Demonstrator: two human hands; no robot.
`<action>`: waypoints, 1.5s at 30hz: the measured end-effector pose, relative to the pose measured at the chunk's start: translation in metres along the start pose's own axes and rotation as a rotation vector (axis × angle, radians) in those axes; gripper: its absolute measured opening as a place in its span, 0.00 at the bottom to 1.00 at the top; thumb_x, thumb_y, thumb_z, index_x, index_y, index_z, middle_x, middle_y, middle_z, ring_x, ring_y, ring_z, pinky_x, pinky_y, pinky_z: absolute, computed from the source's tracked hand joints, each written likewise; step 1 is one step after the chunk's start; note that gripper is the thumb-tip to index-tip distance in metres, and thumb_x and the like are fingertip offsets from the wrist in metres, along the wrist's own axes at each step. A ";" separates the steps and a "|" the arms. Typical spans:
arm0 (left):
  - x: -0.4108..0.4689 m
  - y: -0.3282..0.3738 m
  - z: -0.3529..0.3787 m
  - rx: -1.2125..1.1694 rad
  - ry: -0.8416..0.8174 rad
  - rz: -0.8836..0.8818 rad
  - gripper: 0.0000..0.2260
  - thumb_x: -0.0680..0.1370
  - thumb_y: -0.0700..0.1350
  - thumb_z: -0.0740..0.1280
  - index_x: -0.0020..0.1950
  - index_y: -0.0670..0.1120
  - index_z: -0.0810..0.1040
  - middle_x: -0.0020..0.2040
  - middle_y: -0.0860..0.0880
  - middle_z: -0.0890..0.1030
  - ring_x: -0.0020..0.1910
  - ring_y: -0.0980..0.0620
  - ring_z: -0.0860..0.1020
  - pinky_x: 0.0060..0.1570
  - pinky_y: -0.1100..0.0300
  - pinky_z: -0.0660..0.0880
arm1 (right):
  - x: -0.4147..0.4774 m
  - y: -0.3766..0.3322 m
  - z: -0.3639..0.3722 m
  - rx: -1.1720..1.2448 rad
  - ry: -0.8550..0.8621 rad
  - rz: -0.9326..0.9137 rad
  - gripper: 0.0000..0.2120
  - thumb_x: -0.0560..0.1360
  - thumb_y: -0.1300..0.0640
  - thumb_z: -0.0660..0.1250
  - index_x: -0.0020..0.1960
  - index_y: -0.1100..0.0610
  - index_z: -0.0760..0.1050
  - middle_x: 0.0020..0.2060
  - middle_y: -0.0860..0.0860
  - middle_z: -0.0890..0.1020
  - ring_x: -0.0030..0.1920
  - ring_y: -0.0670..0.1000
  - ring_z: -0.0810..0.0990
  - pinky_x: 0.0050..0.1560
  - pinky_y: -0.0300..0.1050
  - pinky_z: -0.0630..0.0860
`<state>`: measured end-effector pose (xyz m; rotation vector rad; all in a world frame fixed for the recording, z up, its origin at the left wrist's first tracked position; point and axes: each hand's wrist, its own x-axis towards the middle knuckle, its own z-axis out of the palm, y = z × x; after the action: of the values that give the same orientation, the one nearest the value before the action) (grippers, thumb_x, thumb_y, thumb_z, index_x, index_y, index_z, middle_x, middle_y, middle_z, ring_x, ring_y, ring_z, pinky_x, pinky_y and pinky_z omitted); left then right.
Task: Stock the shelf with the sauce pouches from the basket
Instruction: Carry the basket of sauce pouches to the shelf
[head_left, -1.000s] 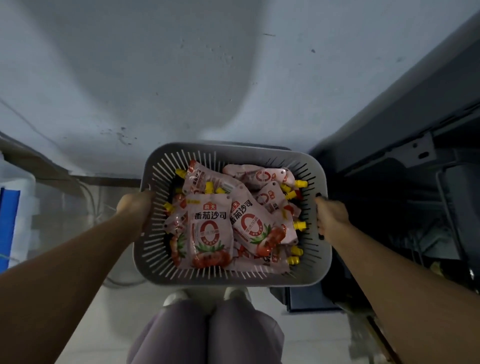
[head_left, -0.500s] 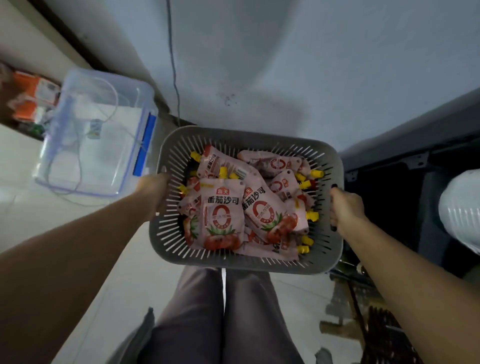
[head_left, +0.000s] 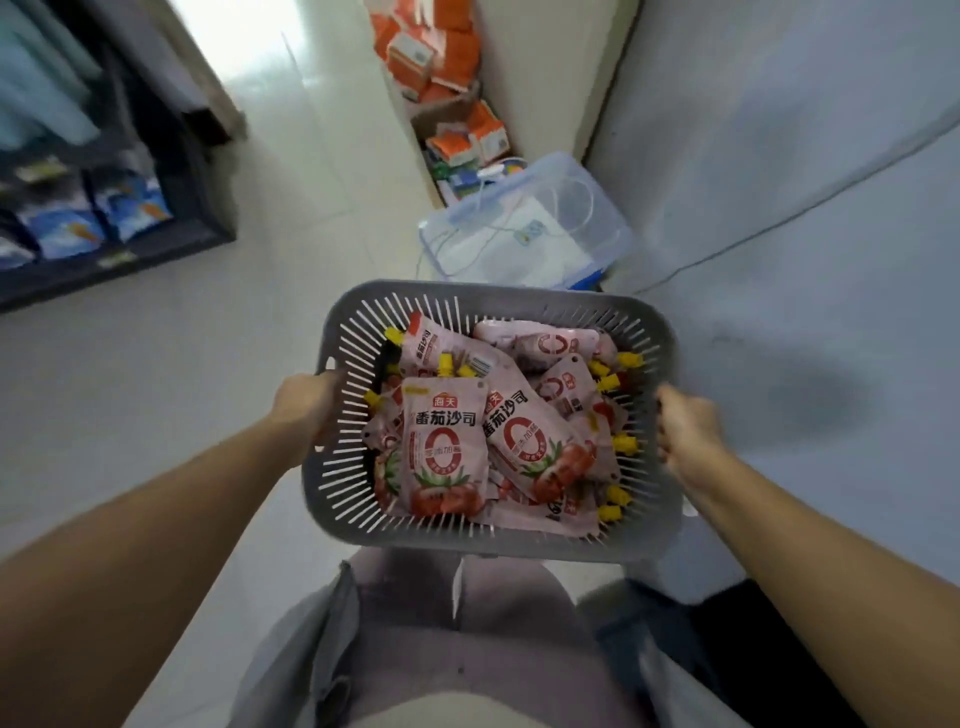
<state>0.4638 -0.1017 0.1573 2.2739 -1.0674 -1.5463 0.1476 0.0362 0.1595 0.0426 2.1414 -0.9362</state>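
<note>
1. Grey basket (head_left: 498, 540) at frame centre, heaped with pink sauce pouches (head_left: 444, 447).
2. Left hand (head_left: 306, 408) and right hand (head_left: 688, 434) grip its sides.
3. Dark shelf (head_left: 109, 218) at upper left.

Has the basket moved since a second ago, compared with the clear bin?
Yes. The basket, gripped by the left hand and right hand, has swung round: the clear bin, earlier to its left, now sits just beyond its far rim.

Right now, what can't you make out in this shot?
- Head view: lower sauce pouches, buried under the top ones in the basket.
- Shelf contents: blurred, cut off by the left edge.
- Fingers of both hands: curled behind the basket's sides.
- Orange boxes: print too small.
</note>
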 end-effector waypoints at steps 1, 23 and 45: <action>0.003 -0.008 -0.017 -0.048 0.035 -0.011 0.18 0.78 0.49 0.63 0.30 0.43 0.67 0.26 0.46 0.66 0.20 0.49 0.64 0.21 0.64 0.60 | -0.005 -0.011 0.019 -0.024 -0.033 -0.026 0.15 0.75 0.57 0.61 0.30 0.55 0.65 0.25 0.51 0.65 0.24 0.50 0.62 0.22 0.38 0.58; 0.106 -0.164 -0.412 -0.862 0.556 -0.375 0.18 0.78 0.44 0.61 0.29 0.45 0.62 0.25 0.46 0.62 0.11 0.55 0.58 0.17 0.71 0.57 | -0.252 -0.151 0.567 -0.688 -0.613 -0.427 0.09 0.72 0.56 0.66 0.45 0.63 0.75 0.32 0.55 0.77 0.31 0.53 0.74 0.32 0.43 0.70; 0.251 -0.228 -0.757 -1.314 0.837 -0.599 0.17 0.78 0.42 0.60 0.28 0.44 0.64 0.14 0.53 0.63 0.10 0.56 0.59 0.17 0.73 0.57 | -0.552 -0.150 1.059 -1.010 -0.936 -0.711 0.09 0.70 0.58 0.64 0.33 0.59 0.69 0.27 0.54 0.69 0.26 0.52 0.66 0.30 0.41 0.63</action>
<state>1.2746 -0.2743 0.1852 1.8064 0.7283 -0.7249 1.1686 -0.6011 0.1746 -1.4182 1.4600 -0.0282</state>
